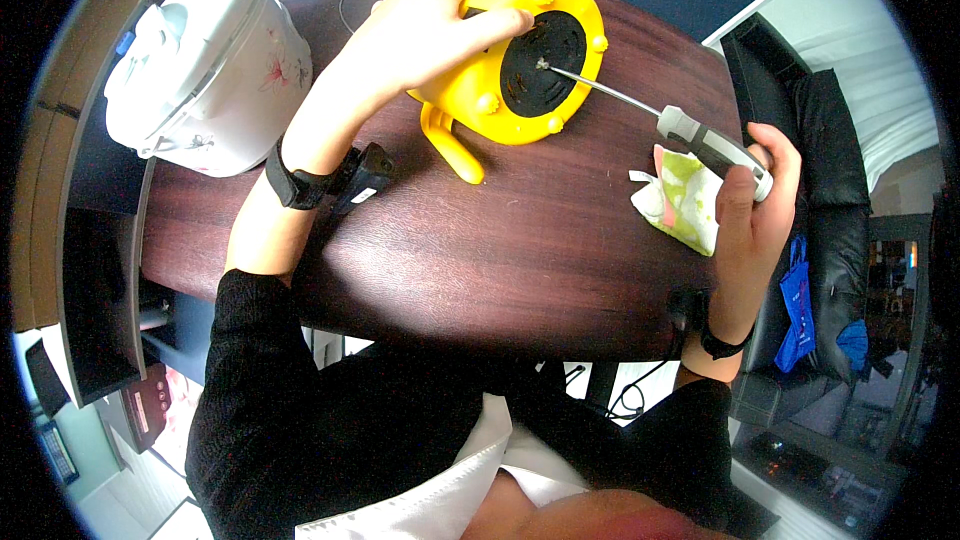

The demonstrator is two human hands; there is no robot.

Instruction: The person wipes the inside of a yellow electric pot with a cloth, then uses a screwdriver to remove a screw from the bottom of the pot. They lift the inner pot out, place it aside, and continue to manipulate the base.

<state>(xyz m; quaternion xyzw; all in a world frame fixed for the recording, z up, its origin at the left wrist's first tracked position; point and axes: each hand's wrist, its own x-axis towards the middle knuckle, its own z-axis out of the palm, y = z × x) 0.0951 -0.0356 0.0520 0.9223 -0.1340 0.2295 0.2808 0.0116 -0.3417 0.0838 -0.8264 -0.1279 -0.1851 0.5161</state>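
While a screwdriver (pixel 692 133) slants over the brown table (pixel 540 260), a black sofa (pixel 838 130) flanks it.

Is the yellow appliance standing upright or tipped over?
Tipped over; the yellow appliance has its feet and black panel facing the camera.

The left forearm (pixel 262 235) is slanting forward and slightly inward from the lower left. The left hand (pixel 440 30) is lying with its back facing up — thumb pointing out to the right, fingers bending away beyond the knuckles. The right forearm (pixel 708 358) is angling forward on the other side, well apart from the left. The right hand (pixel 757 210) is curling into a grip — thumb standing upward, fingers wrapping round from the right.
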